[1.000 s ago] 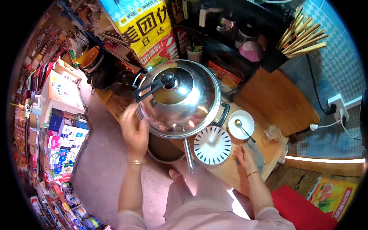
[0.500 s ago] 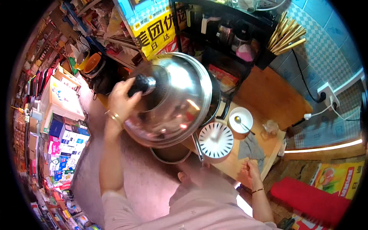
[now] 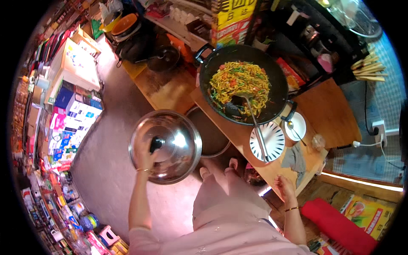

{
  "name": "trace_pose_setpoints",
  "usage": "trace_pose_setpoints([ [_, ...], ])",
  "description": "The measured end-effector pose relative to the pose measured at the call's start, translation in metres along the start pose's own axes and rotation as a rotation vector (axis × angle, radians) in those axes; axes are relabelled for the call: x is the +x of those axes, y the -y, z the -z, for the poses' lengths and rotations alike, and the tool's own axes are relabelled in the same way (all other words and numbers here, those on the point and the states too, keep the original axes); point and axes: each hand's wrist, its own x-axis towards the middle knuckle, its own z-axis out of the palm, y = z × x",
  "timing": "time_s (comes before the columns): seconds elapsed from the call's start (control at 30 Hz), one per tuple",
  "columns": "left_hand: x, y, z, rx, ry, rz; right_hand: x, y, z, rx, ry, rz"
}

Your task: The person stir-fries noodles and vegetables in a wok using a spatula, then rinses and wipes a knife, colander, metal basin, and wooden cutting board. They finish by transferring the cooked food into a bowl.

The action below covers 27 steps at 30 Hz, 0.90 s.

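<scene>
My left hand [image 3: 145,154] grips the black knob of a shiny domed pot lid [image 3: 176,163], held out over the floor left of the table. Uncovered, a dark wok [image 3: 216,111] stands on the table with fried noodles [image 3: 238,80], bits of green and red among them. A metal spatula [image 3: 257,134] rests in it, its handle reaching over a striped white plate [image 3: 278,146]. Near the table's front edge, my right hand [image 3: 284,187] has its fingers curled in, nothing visible in them. It is nearest to a grey cloth [image 3: 294,160].
Right of the plate is a white bowl [image 3: 300,121] with a spoon. A round metal basin [image 3: 214,142] sits low beside the table [image 3: 238,146]. Farther back lies another lid [image 3: 163,58]. Chopsticks [image 3: 369,70] stand at the right, and a red bundle [image 3: 335,225] lies at lower right.
The lid has come off the wok, moving left and down in my left hand, so the noodles and spatula now show. My right hand stays by the table edge. The view has shifted.
</scene>
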Motion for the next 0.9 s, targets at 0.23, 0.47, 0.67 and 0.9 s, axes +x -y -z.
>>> trace_pose_setpoints([
  [0.23, 0.012, -0.033, -0.175, -0.046, 0.144, -0.066, -0.019, 0.002, 0.004, -0.102, -0.043, 0.025],
  [0.47, 0.042, -0.050, -0.279, -0.222, 0.394, 0.026, -0.048, 0.063, -0.034, -0.215, -0.130, 0.312],
  [0.67, 0.052, -0.030, -0.334, -0.050, 0.365, -0.065, -0.044, 0.153, -0.176, -0.944, 0.140, 0.710],
  [0.9, 0.044, -0.042, -0.304, -0.128, 0.449, -0.202, 0.004, 0.169, -0.207, -1.857, 0.169, 0.917],
])
